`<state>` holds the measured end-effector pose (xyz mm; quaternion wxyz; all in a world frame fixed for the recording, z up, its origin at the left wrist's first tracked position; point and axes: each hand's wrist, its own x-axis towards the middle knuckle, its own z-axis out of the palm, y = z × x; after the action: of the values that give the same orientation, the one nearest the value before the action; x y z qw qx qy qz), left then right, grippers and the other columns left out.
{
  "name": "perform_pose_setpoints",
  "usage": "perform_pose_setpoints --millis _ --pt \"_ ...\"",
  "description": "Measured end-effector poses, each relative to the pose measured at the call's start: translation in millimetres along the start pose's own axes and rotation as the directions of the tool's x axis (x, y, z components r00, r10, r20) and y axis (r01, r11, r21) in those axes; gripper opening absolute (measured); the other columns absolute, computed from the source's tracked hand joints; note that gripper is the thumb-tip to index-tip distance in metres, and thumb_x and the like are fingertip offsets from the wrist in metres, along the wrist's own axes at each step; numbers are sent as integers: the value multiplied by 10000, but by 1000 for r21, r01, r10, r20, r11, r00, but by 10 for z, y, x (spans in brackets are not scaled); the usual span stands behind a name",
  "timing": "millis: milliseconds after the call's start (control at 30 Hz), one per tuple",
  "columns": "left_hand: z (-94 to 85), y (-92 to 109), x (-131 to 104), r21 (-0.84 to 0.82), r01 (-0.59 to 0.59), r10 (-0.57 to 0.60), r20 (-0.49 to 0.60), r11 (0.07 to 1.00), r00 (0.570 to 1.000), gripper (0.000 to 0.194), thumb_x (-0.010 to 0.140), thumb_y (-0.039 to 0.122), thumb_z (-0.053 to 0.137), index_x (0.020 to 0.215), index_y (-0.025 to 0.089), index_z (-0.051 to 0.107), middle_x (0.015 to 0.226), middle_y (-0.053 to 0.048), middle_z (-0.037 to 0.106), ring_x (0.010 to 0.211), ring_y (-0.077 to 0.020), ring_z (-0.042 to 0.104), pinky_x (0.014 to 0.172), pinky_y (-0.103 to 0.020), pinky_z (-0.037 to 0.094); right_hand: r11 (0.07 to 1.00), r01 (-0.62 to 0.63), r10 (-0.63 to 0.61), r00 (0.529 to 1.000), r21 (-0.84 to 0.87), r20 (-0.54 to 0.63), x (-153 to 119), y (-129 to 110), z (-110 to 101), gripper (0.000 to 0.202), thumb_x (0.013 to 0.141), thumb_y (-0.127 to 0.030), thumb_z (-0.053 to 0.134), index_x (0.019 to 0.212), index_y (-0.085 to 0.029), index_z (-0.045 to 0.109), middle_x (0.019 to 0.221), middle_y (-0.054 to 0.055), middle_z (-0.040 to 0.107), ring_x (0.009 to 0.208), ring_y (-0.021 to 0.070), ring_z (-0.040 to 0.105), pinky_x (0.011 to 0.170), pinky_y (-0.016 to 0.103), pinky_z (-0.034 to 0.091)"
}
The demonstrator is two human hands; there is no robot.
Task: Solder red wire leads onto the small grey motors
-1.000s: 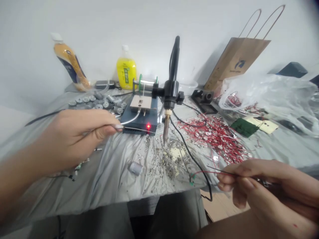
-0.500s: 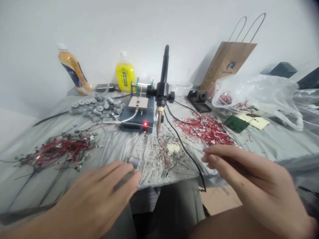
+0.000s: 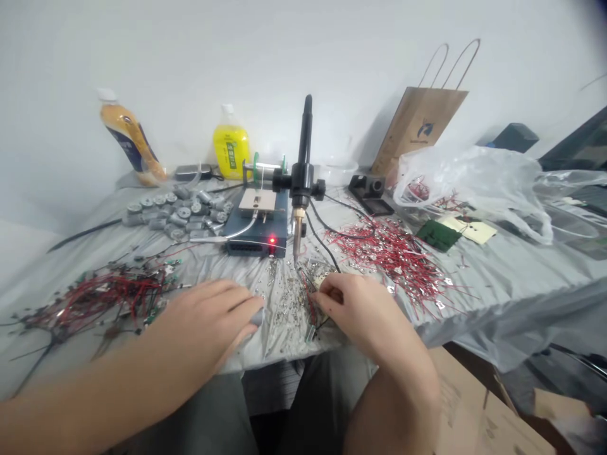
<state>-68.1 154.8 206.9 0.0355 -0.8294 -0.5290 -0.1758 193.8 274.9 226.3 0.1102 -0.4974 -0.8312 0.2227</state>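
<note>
Curled round a small grey cylindrical motor [image 3: 257, 317], my left hand [image 3: 213, 316] rests low over the front of the table. Just right of centre, my right hand [image 3: 363, 309] has its fingers pinched together beside a red wire [image 3: 312, 309]; what lies between the fingertips is hidden. The wire runs down to a small green board [image 3: 310, 333] near the table edge. Above them a soldering iron [image 3: 298, 234] is held tip down in a black clamp [image 3: 300, 183], over a surface scattered with solder bits [image 3: 282, 306].
Grey motors [image 3: 177, 212] lie heaped behind my left hand, next to a blue box [image 3: 256, 237] with a red light. Wired boards [image 3: 109, 294] pile up at left, red wires [image 3: 398, 259] at right. A plastic bag [image 3: 478, 183] and paper bag [image 3: 420, 129] stand behind.
My right hand has moved left and inward to the red wire beneath the iron. My left hand still holds the motor, its fingers now covering more of it. The view has shifted slightly.
</note>
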Motion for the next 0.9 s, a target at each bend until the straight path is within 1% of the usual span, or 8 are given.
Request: perform_pose_setpoints --millis 100,200,367,500,633,733,800,900 --pt "-32 -11 33 -30 11 -11 -3 999 1000 339 1192 205 442 1164 214 781 1204 -65 837 993 -236 785 796 -356 569 999 29 -28 999 38 -25 12 23 5 242 953 -134 677 720 -197 685 698 -11 671 616 120 501 638 318 269" --pt "-66 -17 96 -256 141 -159 -48 956 986 231 1132 232 571 1211 233 788 1199 -47 828 992 -193 791 817 -302 596 989 94 -80 989 110 -128 -23 96 -72 176 946 -185 656 788 -215 728 756 -15 699 656 120 548 652 300 326" --pt "-93 -29 242 -497 321 -360 19 806 933 172 997 301 738 1136 264 832 1105 -6 808 887 -149 755 811 -254 610 929 243 -143 930 278 -338 -97 267 -244 179 997 -343 682 913 -252 811 881 -18 765 722 111 654 681 246 468" --pt "-83 -15 348 -646 487 -502 181 588 846 224 881 378 818 1064 250 814 1038 -10 776 913 -174 738 818 -268 606 843 313 -94 886 437 -453 -152 387 -288 65 989 -302 810 982 -272 867 897 -11 807 746 106 716 655 184 519" --pt "-56 11 420 -752 589 -530 384 295 756 378 825 438 886 1110 221 763 1020 -36 787 970 -209 779 860 -287 649 628 455 11 806 631 -592 -123 423 -240 17 994 -307 846 996 -292 853 945 8 793 857 124 740 722 181 579" --pt "-34 24 447 -800 583 -525 440 139 729 435 804 435 921 1127 217 729 999 -33 807 994 -217 812 941 -308 675 407 557 78 769 724 -635 -39 414 -207 54 944 -326 857 929 -288 823 937 26 754 914 152 725 787 229 617" --pt "-24 37 457 -820 560 -533 424 117 732 434 800 435 933 1113 218 725 992 -31 815 1002 -222 822 961 -314 680 314 568 111 774 761 -623 17 415 -206 43 923 -263 849 894 -273 819 967 48 757 949 163 728 817 243 627" --pt "-25 73 464 -832 533 -552 374 156 745 379 794 416 933 1067 224 753 1003 -31 819 1007 -230 827 945 -309 696 228 573 140 781 787 -609 78 442 -222 78 904 -224 826 836 -259 807 1011 52 773 1032 169 739 944 259 649"
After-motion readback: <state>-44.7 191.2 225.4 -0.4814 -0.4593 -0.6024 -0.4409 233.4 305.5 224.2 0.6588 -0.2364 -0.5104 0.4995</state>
